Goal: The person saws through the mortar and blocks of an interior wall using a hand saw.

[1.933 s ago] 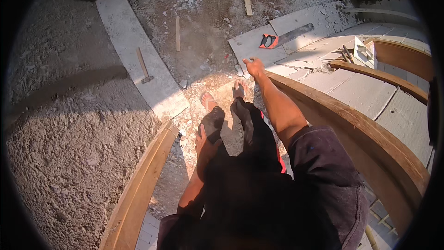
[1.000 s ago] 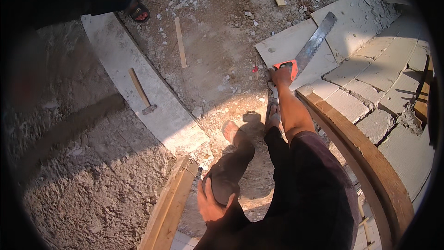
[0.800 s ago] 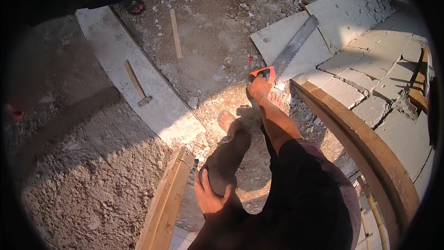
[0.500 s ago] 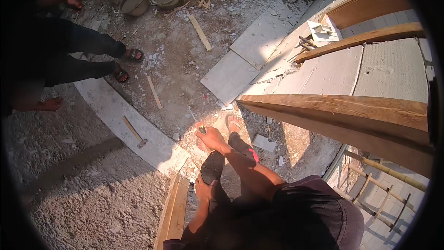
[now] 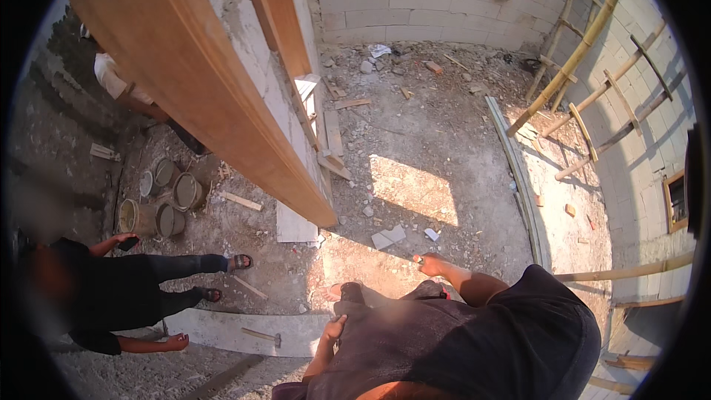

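My right hand (image 5: 435, 267) is held out in front of me, closed round a screwdriver (image 5: 419, 259). Only a small bit of the screwdriver shows past the fingers. Against my dark trousers, my left hand (image 5: 335, 327) hangs low with its fingers curled; whatever they may hold is hidden. To the left of that hand a hammer (image 5: 259, 334) with a wooden handle lies on a pale strip of flooring (image 5: 215, 324). Broken pale block pieces (image 5: 389, 237) rest on the ground beyond my right hand.
A wooden door frame (image 5: 215, 81) stands upright at the left. Past it are several buckets (image 5: 169, 218), a person in dark clothes (image 5: 118, 289) and another person (image 5: 122, 81). Bamboo scaffolding (image 5: 585, 52) leans along the block wall (image 5: 637, 141) at the right. Rubble litters the ground.
My view has turned to the right, showing the room beyond the door frame. I stand more upright; my left hand has come off my knee. My right hand still holds the screwdriver.
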Demonstrator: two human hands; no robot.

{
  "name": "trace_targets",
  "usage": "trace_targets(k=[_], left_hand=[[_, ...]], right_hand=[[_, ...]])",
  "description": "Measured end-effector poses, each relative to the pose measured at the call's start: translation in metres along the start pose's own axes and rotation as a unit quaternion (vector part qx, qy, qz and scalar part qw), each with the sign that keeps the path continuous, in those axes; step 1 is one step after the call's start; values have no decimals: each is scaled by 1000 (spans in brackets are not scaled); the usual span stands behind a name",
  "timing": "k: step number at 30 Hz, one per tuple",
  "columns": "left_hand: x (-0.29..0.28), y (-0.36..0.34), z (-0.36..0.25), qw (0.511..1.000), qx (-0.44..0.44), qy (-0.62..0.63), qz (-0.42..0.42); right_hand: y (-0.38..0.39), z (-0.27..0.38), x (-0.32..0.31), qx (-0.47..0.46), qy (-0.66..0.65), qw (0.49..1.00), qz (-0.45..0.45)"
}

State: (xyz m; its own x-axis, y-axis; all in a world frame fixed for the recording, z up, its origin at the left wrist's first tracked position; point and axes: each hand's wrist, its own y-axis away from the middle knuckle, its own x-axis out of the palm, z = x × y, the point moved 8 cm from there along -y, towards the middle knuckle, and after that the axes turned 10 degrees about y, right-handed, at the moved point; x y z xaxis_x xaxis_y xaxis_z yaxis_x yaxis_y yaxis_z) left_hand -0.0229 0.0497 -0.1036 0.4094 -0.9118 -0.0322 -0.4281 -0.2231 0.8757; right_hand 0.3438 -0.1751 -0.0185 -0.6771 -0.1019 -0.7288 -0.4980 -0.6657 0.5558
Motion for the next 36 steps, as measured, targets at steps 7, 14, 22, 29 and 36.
trace_targets(k=[7,14,22,29,36], left_hand=[[101,-20,-108,959,197,-187,-79],[334,-52,-276,974,154,-137,92],[555,-82,-299,692,360,-547,304],[667,-196,-296,414,239,-809,343],[876,-197,-437,889,-9,-400,224]], right_hand=[[234,-218,-36,387,-177,883,-196],[434,-327,95,530,-387,723,-217],[476,-250,255,612,-464,628,-129],[449,-330,192,598,-457,651,-104],[500,-479,0,653,-553,391,-339]])
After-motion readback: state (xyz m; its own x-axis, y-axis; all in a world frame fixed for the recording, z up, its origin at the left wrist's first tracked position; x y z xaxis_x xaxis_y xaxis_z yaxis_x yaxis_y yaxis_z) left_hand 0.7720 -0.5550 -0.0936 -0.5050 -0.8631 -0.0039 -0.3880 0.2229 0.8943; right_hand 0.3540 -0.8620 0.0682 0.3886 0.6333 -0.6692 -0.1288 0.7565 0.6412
